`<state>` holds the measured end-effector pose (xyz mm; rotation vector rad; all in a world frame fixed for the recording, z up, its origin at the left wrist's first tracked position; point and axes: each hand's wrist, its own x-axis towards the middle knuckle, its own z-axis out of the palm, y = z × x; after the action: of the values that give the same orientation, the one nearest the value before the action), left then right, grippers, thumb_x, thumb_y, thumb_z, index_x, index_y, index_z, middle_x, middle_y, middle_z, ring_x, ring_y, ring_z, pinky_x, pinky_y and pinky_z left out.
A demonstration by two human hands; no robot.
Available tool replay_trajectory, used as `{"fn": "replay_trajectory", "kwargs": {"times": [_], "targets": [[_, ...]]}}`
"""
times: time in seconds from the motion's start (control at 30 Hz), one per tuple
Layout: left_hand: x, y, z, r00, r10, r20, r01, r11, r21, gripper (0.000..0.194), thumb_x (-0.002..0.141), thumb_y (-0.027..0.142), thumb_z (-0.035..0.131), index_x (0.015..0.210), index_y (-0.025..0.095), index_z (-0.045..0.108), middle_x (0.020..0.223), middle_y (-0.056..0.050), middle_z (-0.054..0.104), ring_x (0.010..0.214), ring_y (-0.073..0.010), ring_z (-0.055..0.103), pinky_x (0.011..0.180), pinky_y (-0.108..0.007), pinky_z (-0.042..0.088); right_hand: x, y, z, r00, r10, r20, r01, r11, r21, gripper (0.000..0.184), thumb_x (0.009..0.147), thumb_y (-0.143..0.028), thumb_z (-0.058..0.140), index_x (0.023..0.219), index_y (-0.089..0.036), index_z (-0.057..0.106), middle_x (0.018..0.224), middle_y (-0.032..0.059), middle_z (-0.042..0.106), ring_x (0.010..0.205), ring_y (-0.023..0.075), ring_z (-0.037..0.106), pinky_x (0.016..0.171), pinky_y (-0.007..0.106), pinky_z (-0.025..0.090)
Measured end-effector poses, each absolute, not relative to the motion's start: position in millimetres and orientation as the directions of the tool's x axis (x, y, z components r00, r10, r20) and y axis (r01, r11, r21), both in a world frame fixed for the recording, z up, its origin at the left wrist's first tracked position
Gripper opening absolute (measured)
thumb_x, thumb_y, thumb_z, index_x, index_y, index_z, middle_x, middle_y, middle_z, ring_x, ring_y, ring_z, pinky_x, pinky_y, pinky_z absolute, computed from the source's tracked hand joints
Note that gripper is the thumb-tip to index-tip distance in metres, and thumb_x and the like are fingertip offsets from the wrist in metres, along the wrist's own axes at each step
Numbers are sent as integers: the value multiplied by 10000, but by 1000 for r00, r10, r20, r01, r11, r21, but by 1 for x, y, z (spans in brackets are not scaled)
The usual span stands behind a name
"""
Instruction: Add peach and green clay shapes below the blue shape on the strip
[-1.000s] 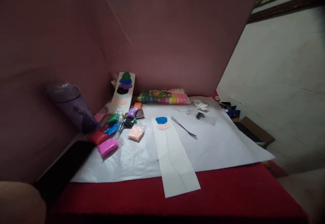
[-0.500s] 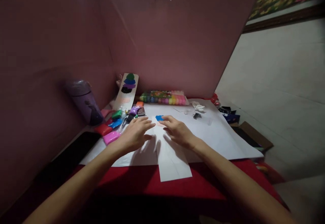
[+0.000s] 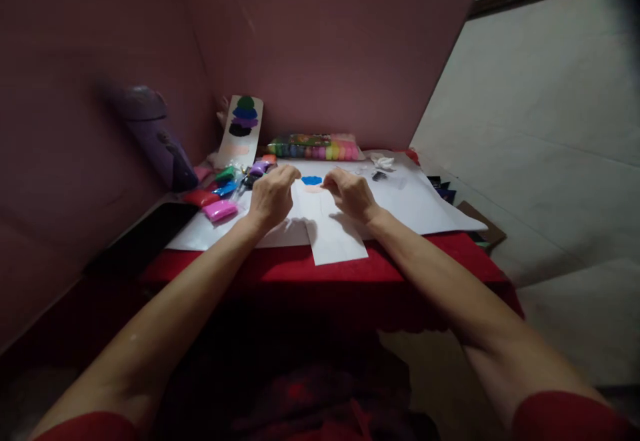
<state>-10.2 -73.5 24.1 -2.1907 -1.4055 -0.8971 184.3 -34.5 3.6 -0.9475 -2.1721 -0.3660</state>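
Observation:
A white strip of paper (image 3: 336, 239) lies lengthwise before me, its near end hanging past the white sheet onto the red cloth. Flattened blue clay (image 3: 312, 180) sits at its far end, above a pale peach patch (image 3: 314, 189). Left of the blue clay, my left hand (image 3: 273, 194) is closed, thumb and forefinger pinched together near the strip's left edge. On the other side my right hand (image 3: 351, 193) is closed too, its fingertips at the strip's right edge by the peach patch. What either pinch holds is too small to make out.
Several coloured clay packets (image 3: 220, 211) lie at left, by a purple bottle (image 3: 155, 137) and a dark flat object (image 3: 143, 234). A card with coloured patches (image 3: 241, 127) leans on the wall. Behind are a pack of clay (image 3: 315, 147) and crumpled white tissue (image 3: 383, 162).
The camera has tilted down, so the table appears higher. Both hands went from loosely spread fingers to pinched fingers. The right hand has uncovered more of the blue clay.

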Motion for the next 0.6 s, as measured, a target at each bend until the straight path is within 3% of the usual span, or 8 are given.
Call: {"fn": "replay_trajectory", "kwargs": {"times": [0.13, 0.23, 0.33, 0.43, 0.6], "targets": [[-13, -65, 23, 258, 690, 677, 939, -345, -7, 209, 883, 221, 435, 878, 174, 639, 847, -92, 676, 820, -236, 604, 678, -310, 370, 195, -28, 3, -388, 552, 738, 802, 597, -25, 120, 889, -164, 488, 845, -149, 599, 828, 74, 663, 717, 184, 584, 631, 267, 342], [-16, -63, 20, 235, 705, 669, 959, -280, -42, 371, 907, 414, 409, 774, 160, 645, 782, -122, 668, 788, -251, 606, 680, -323, 358, 203, -28, -2, -301, 574, 761, 869, 494, -30, 168, 912, -219, 472, 838, -151, 606, 825, 76, 671, 701, 191, 579, 605, 274, 308], [-21, -68, 17, 120, 724, 679, 981, -192, 31, 494, 920, 498, 318, 755, 162, 640, 732, -127, 661, 748, -259, 608, 649, -323, 347, 211, -34, -9, -314, 598, 737, 902, 430, 36, 284, 945, -313, 418, 807, -150, 604, 810, 92, 667, 684, 200, 568, 586, 286, 277], [-28, -74, 17, 46, 718, 694, 978, -174, 116, 416, 942, 413, 302, 886, 166, 632, 756, -121, 667, 756, -262, 612, 643, -319, 348, 216, -36, -14, -286, 610, 739, 924, 381, 43, 326, 944, -386, 408, 829, -148, 600, 786, 92, 663, 684, 212, 565, 585, 292, 272], [-41, -74, 25, 224, 714, 663, 917, -385, 105, 196, 859, 198, 471, 966, 205, 636, 878, -66, 690, 802, -212, 609, 662, -281, 367, 215, -34, -16, -282, 614, 737, 929, 366, 49, 288, 935, -341, 425, 842, -143, 612, 750, 94, 660, 681, 216, 558, 579, 288, 270]]}}
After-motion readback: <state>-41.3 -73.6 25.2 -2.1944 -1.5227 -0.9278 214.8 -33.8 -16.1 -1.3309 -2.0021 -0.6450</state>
